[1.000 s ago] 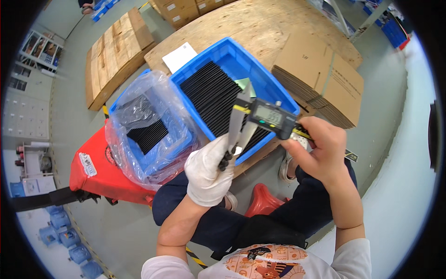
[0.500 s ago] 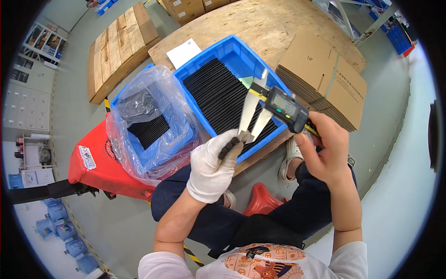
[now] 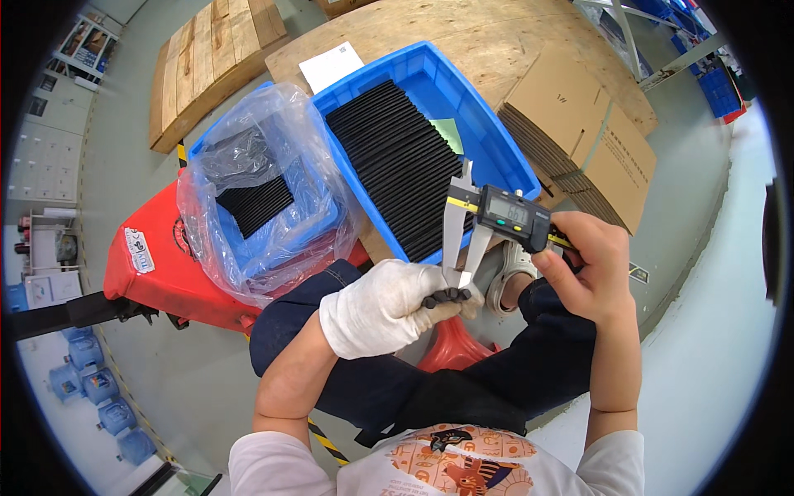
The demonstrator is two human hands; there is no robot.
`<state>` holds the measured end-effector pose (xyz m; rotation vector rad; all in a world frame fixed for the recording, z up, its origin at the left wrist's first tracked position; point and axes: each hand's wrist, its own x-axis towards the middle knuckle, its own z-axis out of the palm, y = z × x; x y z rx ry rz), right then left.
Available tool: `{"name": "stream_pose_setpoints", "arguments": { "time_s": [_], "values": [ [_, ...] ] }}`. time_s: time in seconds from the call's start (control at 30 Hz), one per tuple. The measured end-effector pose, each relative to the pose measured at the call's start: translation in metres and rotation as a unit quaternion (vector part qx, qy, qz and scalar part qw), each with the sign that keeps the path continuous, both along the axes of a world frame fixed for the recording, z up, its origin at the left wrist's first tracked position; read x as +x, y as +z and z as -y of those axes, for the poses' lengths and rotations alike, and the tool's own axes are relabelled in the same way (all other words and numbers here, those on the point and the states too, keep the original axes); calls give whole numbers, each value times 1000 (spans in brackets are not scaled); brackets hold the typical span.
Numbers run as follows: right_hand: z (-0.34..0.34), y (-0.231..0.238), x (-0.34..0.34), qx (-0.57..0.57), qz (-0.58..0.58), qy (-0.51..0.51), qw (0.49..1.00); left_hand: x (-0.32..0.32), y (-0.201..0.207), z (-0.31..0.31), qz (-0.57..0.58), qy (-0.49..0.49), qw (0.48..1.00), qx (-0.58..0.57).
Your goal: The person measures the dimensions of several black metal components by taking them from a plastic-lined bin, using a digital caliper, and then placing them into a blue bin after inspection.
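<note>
Gloved left hand (image 3: 389, 307) pinches a small black part (image 3: 447, 295) between the caliper (image 3: 488, 217) tips, right hand (image 3: 589, 269) gripping its body; part looks light and stiff, so hold its ends.

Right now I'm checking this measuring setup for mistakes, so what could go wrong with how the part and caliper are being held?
1. The gloved left hand pinches the small black part only at its fingertips, above the lap; it could slip and drop to the floor.
2. The bare right hand holds the digital caliper by one end, so it may tilt and skew the reading.
3. The glove's fabric could get caught between the jaws.
</note>
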<state>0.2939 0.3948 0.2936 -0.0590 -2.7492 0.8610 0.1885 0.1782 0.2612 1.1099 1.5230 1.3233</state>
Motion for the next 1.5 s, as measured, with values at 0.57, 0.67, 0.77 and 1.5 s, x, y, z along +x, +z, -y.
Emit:
{"name": "stream_pose_setpoints", "arguments": {
  "time_s": [0.57, 0.67, 0.77, 1.5],
  "values": [
    [-3, 1, 0, 33, -11, 31, 999, -4, 6, 2, -54, -53, 997, -23],
    [-4, 4, 2, 41, -17, 25, 999, -4, 10, 0, -66, -61, 996, -23],
    [-2, 6, 1, 49, -25, 31, 998, -3, 10, 1, -69, -56, 996, -1],
    [1, -4, 0, 10, -20, 107, 994, -2, 6, 5, 211, -156, 965, 3]
  ]
}}
